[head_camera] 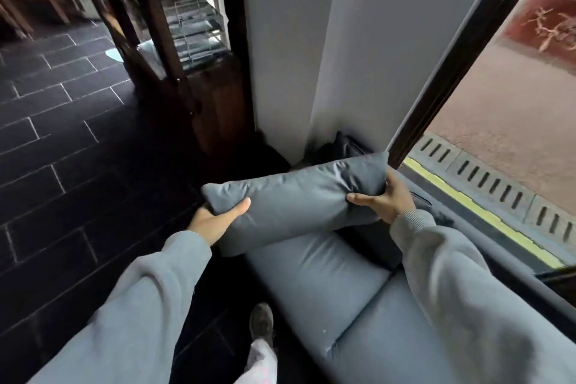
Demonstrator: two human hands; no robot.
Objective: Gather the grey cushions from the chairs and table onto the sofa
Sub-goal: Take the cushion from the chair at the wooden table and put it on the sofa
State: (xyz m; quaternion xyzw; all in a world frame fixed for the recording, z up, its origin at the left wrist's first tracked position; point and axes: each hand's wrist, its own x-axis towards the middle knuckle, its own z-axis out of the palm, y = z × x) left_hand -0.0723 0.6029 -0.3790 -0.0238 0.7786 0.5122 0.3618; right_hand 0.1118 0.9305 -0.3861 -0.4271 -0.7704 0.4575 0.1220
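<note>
A grey cushion [296, 196] is held up between both hands, just above the far end of the grey sofa [314, 277]. My left hand [215, 221] grips its left end, thumb on top. My right hand [385, 199] grips its right end near the corner. The sofa's seat pads run from the centre toward the lower right, partly hidden by my right sleeve. A darker cushion [346, 145] lies in the corner behind, mostly hidden.
A dark wooden cabinet [215, 109] with glass shelves stands against the white wall [290, 56] beyond the sofa. Dark tiled floor [62, 134] lies to the left. A large window [498, 103] runs along the sofa's right side. My shoe [261, 321] is beside the sofa.
</note>
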